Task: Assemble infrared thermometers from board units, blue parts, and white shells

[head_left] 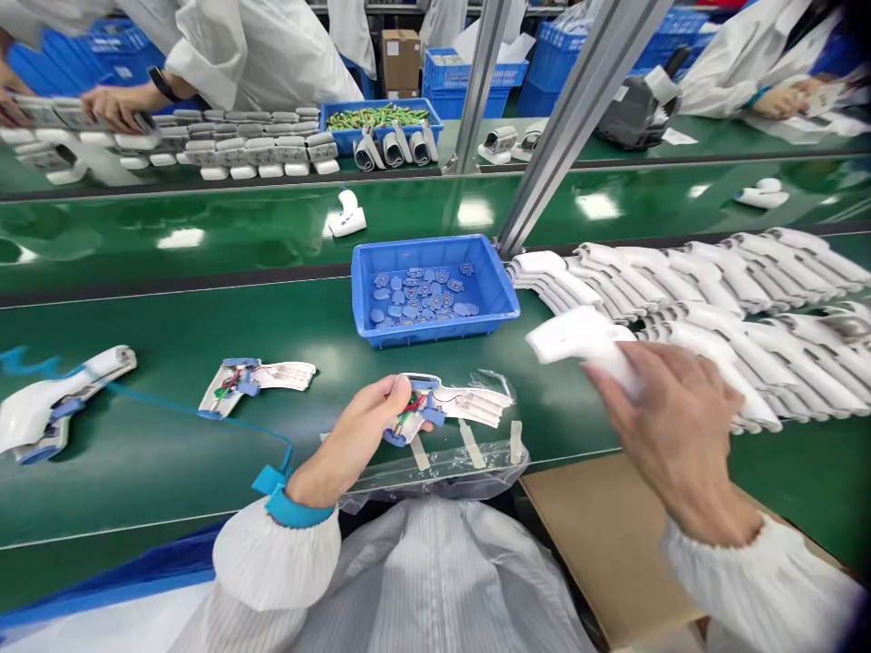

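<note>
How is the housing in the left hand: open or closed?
Open: the housing in the left hand shows its red and green wires uncovered, and the white shell in the right hand is apart from it.

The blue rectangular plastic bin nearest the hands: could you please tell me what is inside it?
The blue rectangular plastic bin holds many small, rounded blue pieces spread across its floor. Whatever lies beneath them is covered and cannot be seen.

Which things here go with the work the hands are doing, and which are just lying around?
Probably belong: wired half-shell in the left hand; white shell in the right hand; stacked white shells.

Probably just around: brown carton and dark machine, both in the background.
</note>
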Available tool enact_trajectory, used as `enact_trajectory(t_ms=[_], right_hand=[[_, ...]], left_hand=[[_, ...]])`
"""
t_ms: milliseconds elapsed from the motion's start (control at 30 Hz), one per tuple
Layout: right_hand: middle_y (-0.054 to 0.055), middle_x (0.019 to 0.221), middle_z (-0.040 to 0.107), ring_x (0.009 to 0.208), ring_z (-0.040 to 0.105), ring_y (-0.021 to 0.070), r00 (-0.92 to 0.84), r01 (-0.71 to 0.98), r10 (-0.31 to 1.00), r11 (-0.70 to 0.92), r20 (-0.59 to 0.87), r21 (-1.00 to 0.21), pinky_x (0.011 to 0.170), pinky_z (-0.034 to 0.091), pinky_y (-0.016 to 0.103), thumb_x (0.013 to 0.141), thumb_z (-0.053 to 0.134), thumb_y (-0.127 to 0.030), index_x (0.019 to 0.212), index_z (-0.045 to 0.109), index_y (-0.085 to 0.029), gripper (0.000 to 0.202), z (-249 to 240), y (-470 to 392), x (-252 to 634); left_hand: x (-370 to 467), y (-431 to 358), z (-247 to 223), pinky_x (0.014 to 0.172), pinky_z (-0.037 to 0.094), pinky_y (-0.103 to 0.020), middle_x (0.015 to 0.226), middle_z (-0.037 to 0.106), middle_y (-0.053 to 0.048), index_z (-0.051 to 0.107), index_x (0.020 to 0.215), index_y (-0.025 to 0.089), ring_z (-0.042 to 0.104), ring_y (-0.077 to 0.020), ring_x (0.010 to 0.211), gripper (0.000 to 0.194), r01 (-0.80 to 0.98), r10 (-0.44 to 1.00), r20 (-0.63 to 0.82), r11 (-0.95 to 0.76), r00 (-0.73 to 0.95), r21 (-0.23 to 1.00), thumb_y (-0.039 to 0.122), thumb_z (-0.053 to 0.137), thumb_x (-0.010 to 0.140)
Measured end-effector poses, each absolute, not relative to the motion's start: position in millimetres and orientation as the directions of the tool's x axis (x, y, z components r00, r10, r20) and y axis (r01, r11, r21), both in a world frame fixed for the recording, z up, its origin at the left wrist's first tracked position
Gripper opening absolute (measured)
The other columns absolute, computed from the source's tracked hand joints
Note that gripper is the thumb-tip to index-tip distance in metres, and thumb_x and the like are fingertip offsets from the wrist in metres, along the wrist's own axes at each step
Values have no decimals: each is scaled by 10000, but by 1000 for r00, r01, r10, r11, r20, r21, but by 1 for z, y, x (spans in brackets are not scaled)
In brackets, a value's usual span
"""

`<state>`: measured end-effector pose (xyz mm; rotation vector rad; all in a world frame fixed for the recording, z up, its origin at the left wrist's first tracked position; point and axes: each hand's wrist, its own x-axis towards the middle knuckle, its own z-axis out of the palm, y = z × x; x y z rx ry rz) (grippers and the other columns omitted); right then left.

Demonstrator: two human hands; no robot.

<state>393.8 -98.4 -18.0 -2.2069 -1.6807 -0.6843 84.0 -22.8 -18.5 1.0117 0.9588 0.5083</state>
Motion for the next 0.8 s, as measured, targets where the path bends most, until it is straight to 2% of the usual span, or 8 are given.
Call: enact_trajectory(t_ms=[67,167,333,433,533,633,700,800], right_hand=[[107,1091,731,959,638,276,-23,994,823,-44,567,105,842,365,434,933,626,-482,1088,690,-178,347,-10,-102,356],[71,1096,742,999,652,244,-197,980,831,181,521,81,948,328,466,963,619,-394,1109,661,-184,259,-6,-101,306],[62,1115,740,1013,651,225,-294,950,826,310,481,48,978,308,486,1004,565,-321,1140,642,-158,226,-12,-92,267],[99,1185,717,1063,637,261,-297,938,862,343,412,-41,987,324,500,981,595,-348,1193,617,-143,295,-11,-85,266],[111,1067,734,919,660,265,-230,901,973,226,32,-372,803,447,415,906,667,-442,1175,613,-159,395,-5,-78,274],[8,758,660,611,564,154,-302,703,858,-95,-416,-705,545,396,290,924,596,-486,966,604,-199,291,4,-75,282],[-32,718,571,576,492,115,-364,513,792,-268,-489,-815,511,371,258,944,551,-505,950,568,-207,298,7,-76,283],[-46,744,511,598,442,97,-370,348,806,-341,-462,-873,528,363,242,949,539,-532,989,547,-212,323,7,-80,277]], left_hand=[[84,-23,-19,792,515,-314,1052,715,-89,675,1139,168,673,-229,935,468,61,747,-420,457,516,887,570,514,960],[83,-25,-19,763,497,-280,1097,690,-79,660,1164,173,636,-199,928,471,53,779,-358,388,515,920,570,502,966],[81,-27,-24,706,483,-260,987,680,-61,640,1138,137,604,-172,829,439,111,796,-307,294,522,949,487,685,878],[76,-27,-28,728,498,-275,981,680,-63,639,1131,127,610,-179,837,405,114,792,-274,254,546,961,454,668,893],[71,-29,-30,857,523,-327,1140,671,-83,590,1244,162,631,-226,1004,443,124,769,-190,144,611,982,434,659,901],[68,-36,-34,979,506,-358,1309,620,-84,498,1365,217,603,-251,1166,581,279,833,-97,-70,544,958,364,729,853],[67,-43,-38,1042,481,-352,1369,598,-65,477,1390,247,578,-240,1237,572,404,873,-4,-221,487,888,299,711,871],[68,-54,-47,1111,442,-327,1419,577,-41,455,1416,263,544,-199,1308,473,485,885,121,-356,450,799,253,583,961]])
